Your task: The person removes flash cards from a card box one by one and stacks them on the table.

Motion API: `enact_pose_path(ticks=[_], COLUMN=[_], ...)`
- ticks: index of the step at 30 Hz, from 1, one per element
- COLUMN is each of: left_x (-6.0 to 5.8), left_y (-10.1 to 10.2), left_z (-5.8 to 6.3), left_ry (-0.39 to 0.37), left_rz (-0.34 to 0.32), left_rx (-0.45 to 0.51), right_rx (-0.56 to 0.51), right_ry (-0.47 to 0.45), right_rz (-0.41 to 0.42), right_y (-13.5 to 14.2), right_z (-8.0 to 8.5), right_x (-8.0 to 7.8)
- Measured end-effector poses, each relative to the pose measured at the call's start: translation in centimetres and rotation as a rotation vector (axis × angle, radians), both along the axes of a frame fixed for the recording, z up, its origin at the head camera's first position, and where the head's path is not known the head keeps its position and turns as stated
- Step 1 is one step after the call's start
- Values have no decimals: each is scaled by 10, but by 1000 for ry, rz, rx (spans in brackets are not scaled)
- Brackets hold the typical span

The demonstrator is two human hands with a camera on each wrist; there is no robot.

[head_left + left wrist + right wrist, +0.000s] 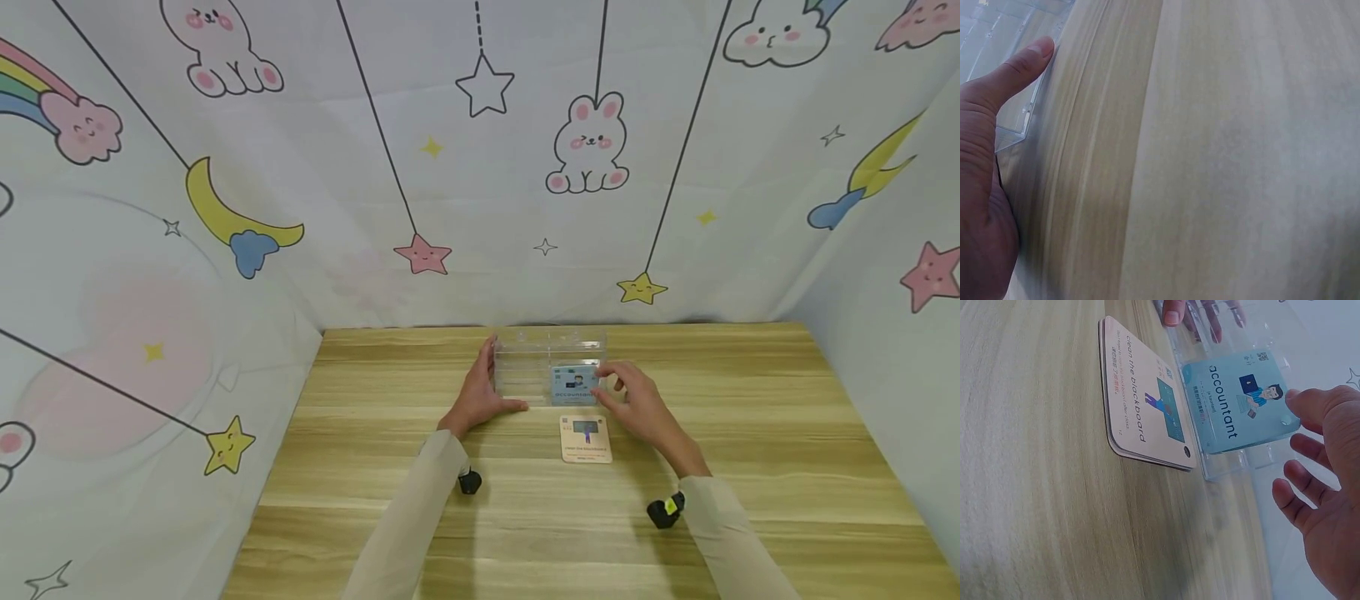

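A clear plastic box (522,375) with compartments stands upright near the back of the table. My left hand (480,396) grips its left end, thumb along the lower front; in the left wrist view the thumb (1019,69) lies over the box edge. A stack of light blue cards (1241,403), the front one reading "accountant", sits in the box's right compartment. At the cards' right side my right hand (633,404) touches them with a digit, the other fingers spread loosely. In front of the box lies a cream card stack (1147,403) reading "clean the blackboard".
The wood-grain table (360,500) ends at a white cloth wall (510,192) printed with rabbits, stars and moons. The box stands close to that wall. More cloth hangs at the left and right sides.
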State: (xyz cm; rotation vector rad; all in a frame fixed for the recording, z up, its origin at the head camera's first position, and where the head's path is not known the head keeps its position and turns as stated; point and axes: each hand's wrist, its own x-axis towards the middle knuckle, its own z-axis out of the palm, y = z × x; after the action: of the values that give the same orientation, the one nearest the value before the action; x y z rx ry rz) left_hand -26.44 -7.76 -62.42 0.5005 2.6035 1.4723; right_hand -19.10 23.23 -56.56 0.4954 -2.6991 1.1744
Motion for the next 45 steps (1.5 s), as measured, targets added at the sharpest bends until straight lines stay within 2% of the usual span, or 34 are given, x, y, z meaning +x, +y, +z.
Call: enact_pose_path(ticks=[16, 27, 37, 45], left_x=[1, -1, 0, 1], left_y=[0, -2, -1, -1], left_z=[3, 1, 1, 2], left_ry=[-20, -1, -2, -20], left_rz=[1, -18, -11, -10], left_rx=[-8, 12, 14, 20], right_rx=[-47, -65, -108, -113], right_ry=[-6, 7, 114, 51], right_rz=[32, -26, -37, -22], right_y=[-9, -14, -15, -15], right_z=[-5, 0, 3, -2], right_x=[0, -1, -4, -4])
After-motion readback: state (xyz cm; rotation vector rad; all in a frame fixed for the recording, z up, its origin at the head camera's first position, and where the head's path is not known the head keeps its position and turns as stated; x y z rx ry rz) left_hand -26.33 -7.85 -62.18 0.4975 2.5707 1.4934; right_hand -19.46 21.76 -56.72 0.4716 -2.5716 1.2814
